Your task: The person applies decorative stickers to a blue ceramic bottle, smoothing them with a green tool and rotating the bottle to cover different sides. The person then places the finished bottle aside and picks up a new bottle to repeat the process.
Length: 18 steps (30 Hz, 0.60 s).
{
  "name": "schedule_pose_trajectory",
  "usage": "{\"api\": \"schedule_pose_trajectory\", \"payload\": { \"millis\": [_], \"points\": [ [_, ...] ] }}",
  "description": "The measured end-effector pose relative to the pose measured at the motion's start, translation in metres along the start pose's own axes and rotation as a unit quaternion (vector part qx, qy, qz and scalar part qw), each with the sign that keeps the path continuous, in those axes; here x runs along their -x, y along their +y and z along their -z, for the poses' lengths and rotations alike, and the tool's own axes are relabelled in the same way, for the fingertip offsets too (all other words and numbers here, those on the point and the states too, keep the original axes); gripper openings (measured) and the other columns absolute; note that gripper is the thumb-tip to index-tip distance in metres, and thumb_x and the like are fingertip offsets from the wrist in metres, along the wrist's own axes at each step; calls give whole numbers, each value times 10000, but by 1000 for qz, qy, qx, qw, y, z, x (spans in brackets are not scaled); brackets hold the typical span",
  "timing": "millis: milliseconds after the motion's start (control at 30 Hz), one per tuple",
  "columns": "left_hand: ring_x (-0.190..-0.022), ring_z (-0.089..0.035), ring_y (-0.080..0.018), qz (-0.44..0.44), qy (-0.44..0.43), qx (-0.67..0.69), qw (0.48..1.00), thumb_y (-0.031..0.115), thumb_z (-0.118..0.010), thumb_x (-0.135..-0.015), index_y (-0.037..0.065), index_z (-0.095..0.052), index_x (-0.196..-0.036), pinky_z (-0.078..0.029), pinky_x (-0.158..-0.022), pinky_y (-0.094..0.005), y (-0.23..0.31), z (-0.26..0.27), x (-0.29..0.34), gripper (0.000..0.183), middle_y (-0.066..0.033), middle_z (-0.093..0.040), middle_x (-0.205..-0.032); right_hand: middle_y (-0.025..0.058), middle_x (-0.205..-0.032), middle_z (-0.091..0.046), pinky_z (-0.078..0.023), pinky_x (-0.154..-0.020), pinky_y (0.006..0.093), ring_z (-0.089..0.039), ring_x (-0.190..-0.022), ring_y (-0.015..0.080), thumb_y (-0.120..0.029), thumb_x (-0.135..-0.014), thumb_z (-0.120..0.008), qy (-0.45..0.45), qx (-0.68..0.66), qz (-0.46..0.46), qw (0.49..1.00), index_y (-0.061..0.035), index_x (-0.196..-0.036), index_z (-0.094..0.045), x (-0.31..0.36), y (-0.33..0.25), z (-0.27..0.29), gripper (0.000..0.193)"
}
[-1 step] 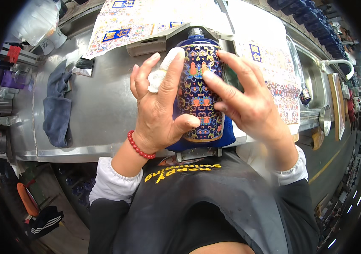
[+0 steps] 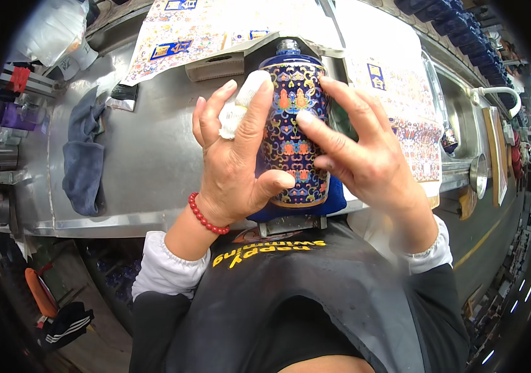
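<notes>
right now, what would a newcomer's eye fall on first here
Probably the dark blue bottle with colourful patterns, at upper centre between the left hand and the right hand. Next, perhaps, the white wrapping at the left hand's fingers and the red bead bracelet around that wrist.

Production workshop, factory-like. Long steel bench [image 2: 147, 168], sheets with colourful ornament [image 2: 209, 37] spread across it, similar motifs on a patterned bottle [image 2: 295, 149]. Metal sink [image 2: 459, 105] at right. Dark blue pieces [image 2: 464, 31] massed in rows at upper right. Beyond: floor with yellow line [image 2: 477, 244], many strip lights [image 2: 530, 292] strung into distance.
</notes>
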State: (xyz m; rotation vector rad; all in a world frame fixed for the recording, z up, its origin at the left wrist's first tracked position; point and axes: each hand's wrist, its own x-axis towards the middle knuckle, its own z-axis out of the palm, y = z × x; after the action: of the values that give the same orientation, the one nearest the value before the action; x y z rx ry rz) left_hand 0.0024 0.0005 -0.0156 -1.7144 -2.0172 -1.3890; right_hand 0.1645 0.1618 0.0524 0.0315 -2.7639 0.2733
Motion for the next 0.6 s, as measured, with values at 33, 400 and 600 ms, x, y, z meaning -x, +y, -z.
{"api": "schedule_pose_trajectory", "payload": {
  "millis": [33, 400, 600],
  "points": [
    [-1374, -349, -355, 16, -17, -16, 1000, 843, -356, -872, 19, -486, -1478, -64, -1182, -552, 2, 0, 3, 1031, -87, -561, -1451, 248, -1429, -511, -460, -1037, 489, -548, -1230, 427, -268, -865, -731, 8, -24, 10, 1000, -103, -1290, -679, 5, -3, 1, 459],
    [-1302, -383, -352, -50, -11, -56, 997, 773, -504, -873, 54, -480, -1464, -93, -1173, -604, 23, 10, 39, 931, -124, -589, -1359, 101, -948, -646, -482, -670, 356, -599, -767, 250, 32, -729, -755, 107, 27, 90, 990, -67, -1062, -695, -13, 0, 13, 353],
    [-1329, -377, -354, 55, -61, -104, 991, 581, -753, -786, 24, -384, -1518, -71, -1172, -604, 28, 5, 55, 991, -110, -565, -1386, 88, -915, -655, -518, -710, 330, -642, -821, 260, -2, -795, -750, -26, -309, -109, 944, -45, -1046, -702, -57, -2, 34, 259]
  ]
}}
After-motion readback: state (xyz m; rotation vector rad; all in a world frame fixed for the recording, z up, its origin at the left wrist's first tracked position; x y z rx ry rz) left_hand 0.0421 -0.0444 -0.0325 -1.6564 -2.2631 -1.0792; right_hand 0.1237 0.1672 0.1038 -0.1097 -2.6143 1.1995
